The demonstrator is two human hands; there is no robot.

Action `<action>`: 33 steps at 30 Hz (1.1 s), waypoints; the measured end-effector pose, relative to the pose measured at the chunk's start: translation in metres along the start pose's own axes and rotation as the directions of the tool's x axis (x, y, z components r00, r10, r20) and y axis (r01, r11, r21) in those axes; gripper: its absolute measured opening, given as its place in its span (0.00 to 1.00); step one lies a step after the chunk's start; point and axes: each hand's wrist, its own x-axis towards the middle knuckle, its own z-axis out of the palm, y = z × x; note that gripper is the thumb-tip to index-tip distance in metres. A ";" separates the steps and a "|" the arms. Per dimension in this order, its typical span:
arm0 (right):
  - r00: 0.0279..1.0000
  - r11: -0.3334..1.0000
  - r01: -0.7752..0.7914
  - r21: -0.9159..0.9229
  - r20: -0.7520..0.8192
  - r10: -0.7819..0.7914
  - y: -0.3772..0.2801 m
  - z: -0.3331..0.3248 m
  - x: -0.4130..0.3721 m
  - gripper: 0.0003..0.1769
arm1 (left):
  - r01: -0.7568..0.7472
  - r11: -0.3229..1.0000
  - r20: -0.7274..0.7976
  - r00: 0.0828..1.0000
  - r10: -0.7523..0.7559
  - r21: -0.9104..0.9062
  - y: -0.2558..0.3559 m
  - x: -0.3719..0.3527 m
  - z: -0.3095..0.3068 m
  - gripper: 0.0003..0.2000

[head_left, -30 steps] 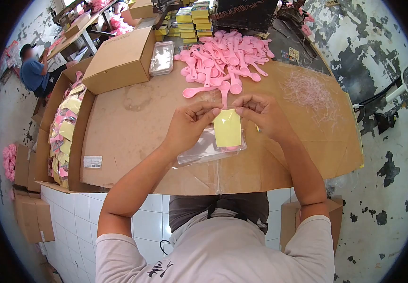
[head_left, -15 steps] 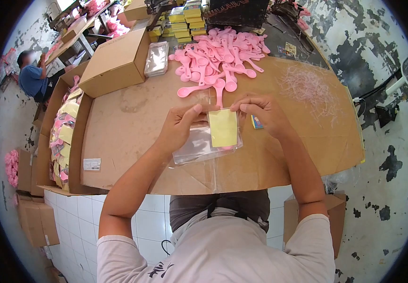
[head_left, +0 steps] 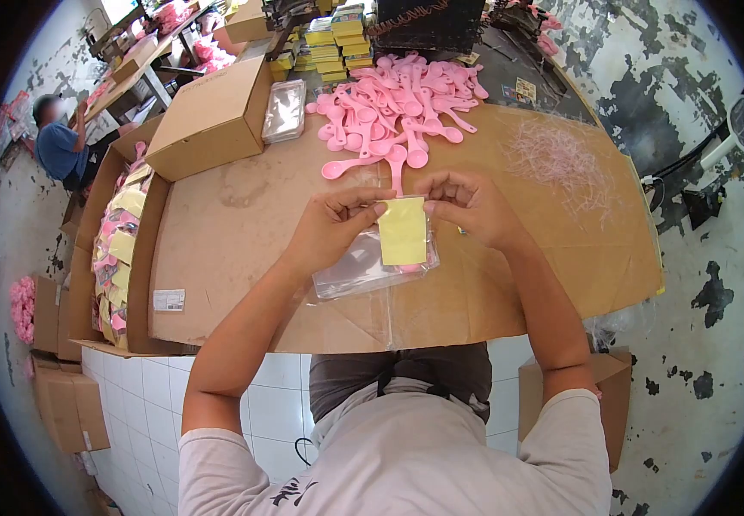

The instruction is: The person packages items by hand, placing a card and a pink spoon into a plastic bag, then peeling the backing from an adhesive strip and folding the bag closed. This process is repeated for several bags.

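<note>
A yellow card (head_left: 403, 232) sits in a small clear plastic bag between my two hands, with a bit of pink showing at its lower edge. My left hand (head_left: 337, 225) pinches the top left corner with thumb and fingers. At the top right corner, my right hand (head_left: 473, 211) is closed on the bag's edge between thumb and forefinger. Beneath lies a stack of clear plastic bags (head_left: 350, 273) on the cardboard sheet. Just beyond my fingertips, a pink measuring spoon (head_left: 397, 163) points its handle toward me.
A heap of pink spoons (head_left: 398, 99) covers the far middle. Left stand a closed carton (head_left: 213, 116), more clear bags (head_left: 284, 112) and an open box (head_left: 137, 284) of packed pieces. Plastic strands (head_left: 565, 163) lie right. A person in blue (head_left: 61, 150) sits far left.
My left thumb and fingers have come down onto the card's top left corner. My right hand has shifted slightly left and now mostly hides a small stack of cards behind it.
</note>
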 end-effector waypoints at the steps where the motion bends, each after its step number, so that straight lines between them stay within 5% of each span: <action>1: 1.000 0.999 0.021 0.025 -0.001 -0.021 -0.001 0.003 0.000 0.17 | -0.002 1.000 -0.006 1.000 0.002 -0.002 0.000 0.000 0.000 0.13; 6: 0.989 0.998 -0.054 -0.026 0.134 0.057 -0.011 0.011 -0.004 0.24 | 0.004 1.000 -0.017 1.000 -0.004 -0.028 0.006 0.001 -0.004 0.16; 9: 0.989 0.998 -0.061 0.019 0.133 0.058 -0.010 0.013 -0.004 0.24 | -0.060 0.968 -0.068 0.997 0.045 -0.242 0.015 -0.003 0.011 0.15; 12: 0.991 0.999 -0.025 0.042 0.130 0.020 -0.014 0.011 -0.006 0.22 | 0.099 0.989 0.081 0.991 -0.108 0.108 0.009 -0.015 -0.011 0.13; 14: 0.992 1.000 0.006 -0.003 0.127 -0.006 -0.013 0.001 -0.008 0.20 | 0.170 0.982 0.020 0.985 -0.173 0.085 0.016 -0.033 -0.021 0.12; 15: 0.998 0.981 0.023 -0.194 0.058 -0.011 -0.014 -0.007 -0.009 0.19 | 0.205 0.976 -0.010 0.979 -0.205 0.071 0.019 -0.044 -0.027 0.12; 17: 0.995 0.837 0.011 -0.548 -0.073 -0.061 -0.019 -0.027 -0.015 0.16 | 0.118 0.984 -0.188 0.978 -0.091 0.137 0.017 -0.067 -0.052 0.11; 19: 0.990 0.773 -0.031 -0.634 -0.125 -0.063 -0.016 -0.047 -0.021 0.16 | -0.004 0.993 -0.445 0.894 0.057 0.120 0.011 -0.091 -0.094 0.14; 21: 0.980 0.729 -0.088 -0.679 -0.189 -0.058 -0.013 -0.058 -0.027 0.16 | -0.403 0.913 -0.757 0.615 0.219 -0.063 0.015 -0.101 -0.123 0.19; 24: 0.976 0.665 -0.105 -0.739 -0.206 -0.074 -0.010 -0.067 -0.030 0.17 | -0.536 0.820 -0.815 0.555 0.164 -0.200 0.033 -0.102 -0.127 0.23; 27: 0.995 0.562 -0.011 -0.827 -0.065 -0.077 0.004 -0.077 -0.033 0.18 | -0.159 0.987 -0.612 0.783 0.115 -0.018 0.019 -0.091 -0.105 0.21; 29: 1.000 0.548 -0.012 -0.837 -0.025 -0.017 0.010 -0.080 -0.035 0.18 | 0.111 0.970 -0.409 0.912 -0.014 0.215 0.018 -0.072 -0.078 0.18; 33: 0.994 0.641 -0.091 -0.762 -0.108 0.013 0.002 -0.072 -0.032 0.15 | -0.065 0.798 -0.016 0.995 0.094 0.599 0.015 -0.028 -0.027 0.17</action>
